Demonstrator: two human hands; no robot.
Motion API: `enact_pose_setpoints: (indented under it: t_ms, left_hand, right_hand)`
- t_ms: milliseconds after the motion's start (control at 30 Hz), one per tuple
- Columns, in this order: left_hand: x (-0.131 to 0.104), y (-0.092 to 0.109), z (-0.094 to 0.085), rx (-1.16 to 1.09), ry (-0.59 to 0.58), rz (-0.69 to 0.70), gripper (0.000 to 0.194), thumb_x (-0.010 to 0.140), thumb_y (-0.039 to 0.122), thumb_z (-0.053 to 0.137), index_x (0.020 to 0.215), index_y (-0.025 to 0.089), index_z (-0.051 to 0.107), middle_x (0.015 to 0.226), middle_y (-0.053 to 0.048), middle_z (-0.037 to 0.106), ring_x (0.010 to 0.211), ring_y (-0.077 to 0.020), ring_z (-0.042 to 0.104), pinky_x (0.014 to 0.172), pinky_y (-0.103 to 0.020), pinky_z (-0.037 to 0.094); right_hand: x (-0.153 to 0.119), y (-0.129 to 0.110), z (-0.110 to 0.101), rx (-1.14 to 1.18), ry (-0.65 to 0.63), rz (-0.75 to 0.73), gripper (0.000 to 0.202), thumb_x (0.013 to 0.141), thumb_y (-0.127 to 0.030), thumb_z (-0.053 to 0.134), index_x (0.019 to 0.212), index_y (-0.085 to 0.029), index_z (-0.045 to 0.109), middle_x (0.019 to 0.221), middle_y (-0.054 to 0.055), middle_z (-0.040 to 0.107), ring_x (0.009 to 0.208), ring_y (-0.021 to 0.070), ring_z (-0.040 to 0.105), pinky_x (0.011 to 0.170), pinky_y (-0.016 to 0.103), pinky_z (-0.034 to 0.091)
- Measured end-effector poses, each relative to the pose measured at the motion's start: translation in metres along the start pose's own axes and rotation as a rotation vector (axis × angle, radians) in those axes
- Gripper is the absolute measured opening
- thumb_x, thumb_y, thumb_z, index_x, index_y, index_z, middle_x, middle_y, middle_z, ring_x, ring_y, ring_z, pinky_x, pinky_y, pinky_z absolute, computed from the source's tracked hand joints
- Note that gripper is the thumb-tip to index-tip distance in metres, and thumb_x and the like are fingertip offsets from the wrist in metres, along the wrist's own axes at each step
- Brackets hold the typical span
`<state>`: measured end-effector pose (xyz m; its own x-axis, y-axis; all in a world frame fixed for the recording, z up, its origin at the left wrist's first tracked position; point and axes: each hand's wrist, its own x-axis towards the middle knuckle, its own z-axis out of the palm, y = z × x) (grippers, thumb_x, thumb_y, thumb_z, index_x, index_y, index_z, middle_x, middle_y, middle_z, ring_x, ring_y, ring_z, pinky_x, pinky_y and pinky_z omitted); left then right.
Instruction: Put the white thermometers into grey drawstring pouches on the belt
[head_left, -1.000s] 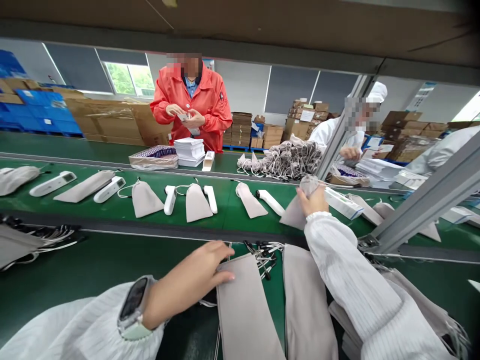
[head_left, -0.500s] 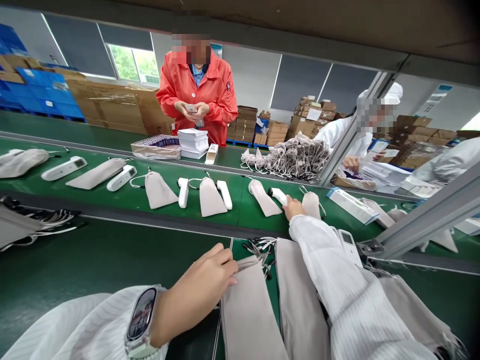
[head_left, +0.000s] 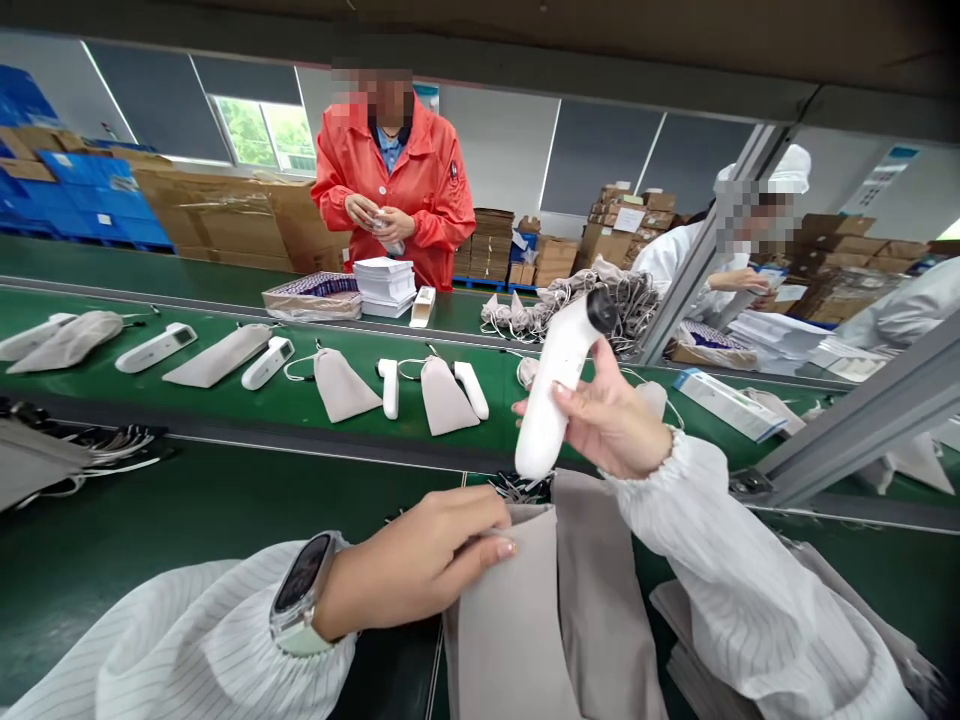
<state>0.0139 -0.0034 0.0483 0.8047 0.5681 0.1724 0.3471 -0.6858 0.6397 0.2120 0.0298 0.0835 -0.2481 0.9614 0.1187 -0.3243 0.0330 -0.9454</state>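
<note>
A white handheld device [head_left: 553, 385] with a black tip is raised above the near bench, and my right hand [head_left: 611, 415] is closed round its middle. My left hand [head_left: 439, 550] pinches the upper edge of a grey fabric pouch [head_left: 517, 620], the thumb on the front and the other fingers at its opening. Beside it on the right lies another stack of grey pouches [head_left: 604, 600]. Black and white drawstring ends bunch at the top of the pouches, below the device.
Pouches [head_left: 345, 385] and white devices [head_left: 388, 388] lie along the green belt [head_left: 510, 425]. A metal post [head_left: 712, 240] slants at right. Across stand a person in red [head_left: 390, 190], paper stacks [head_left: 384, 285] and piled pouches [head_left: 622, 290]. More pouches [head_left: 37, 460] lie at left.
My right hand has lifted the white device off the belt and brought it nearer, above the pouches. My left hand has shifted right with the pouch edge. Belt items have moved right.
</note>
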Motion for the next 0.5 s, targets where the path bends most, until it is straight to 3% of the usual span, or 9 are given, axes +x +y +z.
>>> enact_pose_setpoints:
  t_ms: [67,133,200,300,400,433,500]
  left_hand:
    - [0.000,-0.001,0.001,-0.041,0.075,-0.020,0.017,0.087,0.025,0.037,0.075,0.018,0.045,0.074,0.002,0.044,0.066,-0.0091,0.041,0.060,-0.019,0.034]
    - [-0.001,0.000,0.002,-0.077,0.137,-0.026,0.015,0.087,0.025,0.039,0.076,0.018,0.046,0.077,0.001,0.043,0.068,-0.0093,0.042,0.061,-0.020,0.034]
    - [0.000,0.001,0.002,-0.101,0.199,-0.031,0.014,0.086,0.025,0.040,0.076,0.018,0.047,0.079,0.000,0.042,0.070,-0.0096,0.043,0.062,-0.020,0.035]
    - [0.003,-0.001,0.001,-0.093,0.343,-0.063,0.014,0.086,0.024,0.041,0.077,0.017,0.049,0.080,0.000,0.040,0.071,-0.0099,0.043,0.063,-0.021,0.036]
    - [0.004,-0.004,-0.005,-0.065,0.433,-0.095,0.016,0.085,0.025,0.041,0.075,0.018,0.050,0.080,0.000,0.037,0.071,-0.0098,0.042,0.064,-0.021,0.037]
    - [0.003,-0.005,-0.008,-0.053,0.436,-0.103,0.017,0.086,0.025,0.040,0.074,0.018,0.050,0.081,0.000,0.037,0.072,-0.0099,0.042,0.065,-0.021,0.037]
    - [0.001,-0.006,-0.015,-0.019,0.430,-0.163,0.017,0.086,0.028,0.039,0.075,0.018,0.049,0.081,0.001,0.039,0.073,-0.0103,0.042,0.066,-0.022,0.037]
  right_hand:
    - [-0.005,0.004,0.012,0.012,-0.044,0.009,0.090,0.062,-0.020,0.068,0.123,-0.046,0.007,0.085,-0.006,0.056,0.075,0.0170,0.063,0.071,0.042,0.050]
    - [-0.007,0.007,0.015,0.030,-0.075,0.020,0.087,0.062,-0.019,0.068,0.121,-0.046,0.010,0.087,-0.006,0.056,0.076,0.0161,0.062,0.071,0.041,0.049]
    - [-0.006,0.012,0.014,0.008,-0.088,0.071,0.064,0.065,-0.022,0.065,0.113,-0.039,0.027,0.086,-0.006,0.055,0.076,0.0144,0.061,0.069,0.036,0.049]
    - [-0.006,0.024,0.017,-0.238,-0.215,0.145,0.021,0.073,-0.037,0.056,0.084,-0.021,0.049,0.074,-0.003,0.054,0.069,0.0105,0.055,0.062,0.025,0.046]
    - [-0.012,0.038,0.030,-0.484,-0.387,0.137,0.042,0.081,-0.052,0.034,0.068,-0.016,0.053,0.062,-0.001,0.051,0.055,0.0078,0.048,0.054,0.022,0.040]
    - [-0.015,0.041,0.034,-0.534,-0.396,0.127,0.047,0.082,-0.053,0.028,0.069,-0.017,0.055,0.062,-0.001,0.052,0.052,0.0075,0.046,0.052,0.022,0.039]
    - [-0.016,0.044,0.034,-0.631,-0.270,0.042,0.050,0.083,-0.054,0.022,0.080,-0.019,0.058,0.063,-0.001,0.054,0.048,0.0075,0.045,0.048,0.022,0.037]
